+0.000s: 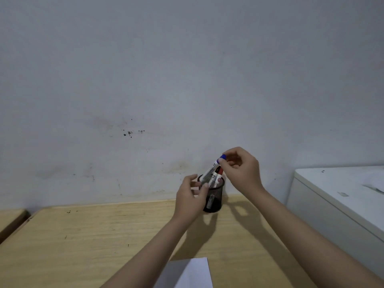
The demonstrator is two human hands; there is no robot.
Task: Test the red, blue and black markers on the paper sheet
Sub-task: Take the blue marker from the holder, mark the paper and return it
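Note:
A black mesh pen holder (pixel 215 201) stands at the far edge of the wooden desk, against the wall. A blue-capped marker (pixel 212 167) leans out of it, tilted up to the right. My right hand (pixel 242 169) pinches its blue cap end. My left hand (pixel 190 197) wraps around the holder's left side, with the thumb near the rim. A red-capped marker (pixel 219 173) stands in the holder beside the blue one. The black marker cannot be told apart. The white paper sheet (pixel 191 273) lies at the near edge, partly behind my left forearm.
The light wooden desk (pixel 93 242) runs left to a gap beside another wooden surface (pixel 10 219). A white cabinet or appliance (pixel 340 196) stands to the right of the desk. A scuffed grey wall (pixel 166 90) rises directly behind the holder.

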